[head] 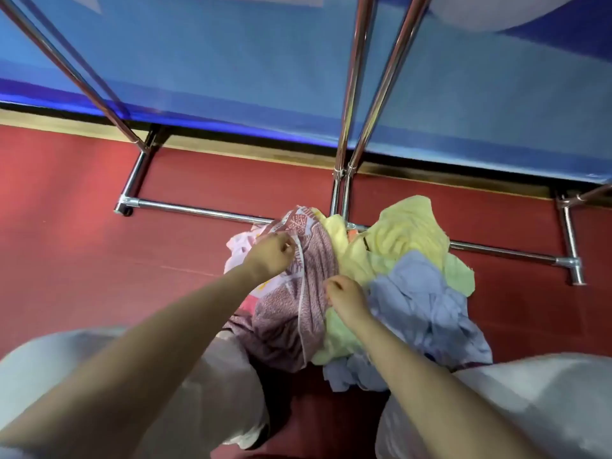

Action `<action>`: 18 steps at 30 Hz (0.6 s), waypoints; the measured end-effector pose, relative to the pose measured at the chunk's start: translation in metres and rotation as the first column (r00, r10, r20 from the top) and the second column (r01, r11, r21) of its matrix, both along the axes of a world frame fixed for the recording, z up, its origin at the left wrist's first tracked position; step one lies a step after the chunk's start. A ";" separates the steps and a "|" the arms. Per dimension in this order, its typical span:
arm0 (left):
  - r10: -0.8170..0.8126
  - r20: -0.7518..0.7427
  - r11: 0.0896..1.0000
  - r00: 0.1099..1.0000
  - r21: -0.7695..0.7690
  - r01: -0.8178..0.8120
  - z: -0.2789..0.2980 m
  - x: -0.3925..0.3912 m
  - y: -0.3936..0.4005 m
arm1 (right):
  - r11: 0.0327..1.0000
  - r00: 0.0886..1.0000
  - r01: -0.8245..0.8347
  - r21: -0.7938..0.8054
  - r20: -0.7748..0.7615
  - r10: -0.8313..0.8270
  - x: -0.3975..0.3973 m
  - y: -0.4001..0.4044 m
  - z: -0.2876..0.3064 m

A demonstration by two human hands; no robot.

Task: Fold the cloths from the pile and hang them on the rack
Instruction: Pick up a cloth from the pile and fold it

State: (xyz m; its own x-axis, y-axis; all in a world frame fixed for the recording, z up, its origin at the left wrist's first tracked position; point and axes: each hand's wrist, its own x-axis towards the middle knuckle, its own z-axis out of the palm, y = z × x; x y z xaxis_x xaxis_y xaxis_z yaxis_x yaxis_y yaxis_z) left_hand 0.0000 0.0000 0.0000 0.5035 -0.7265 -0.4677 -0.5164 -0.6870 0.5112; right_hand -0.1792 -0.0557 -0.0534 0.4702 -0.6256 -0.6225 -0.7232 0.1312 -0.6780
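Observation:
A pile of cloths lies on the red floor before my knees. On its left side is a maroon patterned cloth (298, 303) with a white border. My left hand (271, 256) pinches its upper edge, and my right hand (346, 299) grips its right side lower down. Yellow cloths (407, 233), a pale green one (460, 273), a light blue cloth (420, 306) and a pink one (238, 246) make up the rest of the pile. The chrome rack (351, 104) rises just behind the pile, its base bar (198, 212) running along the floor.
A blue panel (231, 67) stands behind the rack, along the far edge of the red floor (82, 243). My knees in light grey trousers (546, 409) frame the pile at the bottom. Another rack pole (66, 67) slants at the upper left.

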 end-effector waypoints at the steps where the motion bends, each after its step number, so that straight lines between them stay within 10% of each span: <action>1: 0.017 -0.029 1.000 0.999 -0.003 -0.017 -0.009 0.003 -0.001 | 0.999 1.000 -0.023 -0.024 -0.018 0.022 0.003 0.002 -0.010; 6: 0.011 -0.069 1.000 0.998 -0.012 -0.012 -0.063 0.013 -0.005 | 0.995 0.995 -0.051 -0.081 -0.088 0.044 0.018 0.025 -0.057; 18: -0.622 0.124 0.782 0.773 0.153 0.605 -0.136 0.037 -0.007 | 0.965 0.983 -0.006 -0.260 -0.177 -0.042 0.027 0.049 -0.107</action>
State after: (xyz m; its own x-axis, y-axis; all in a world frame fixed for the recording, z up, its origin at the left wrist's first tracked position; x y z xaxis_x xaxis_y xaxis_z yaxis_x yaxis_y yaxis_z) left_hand 0.0367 -0.0070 -0.1356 0.0398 -0.8609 -0.5072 -0.9129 -0.2377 0.3318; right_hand -0.1520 -0.0066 -0.1606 0.3530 -0.7837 -0.5111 -0.8351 -0.0176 -0.5498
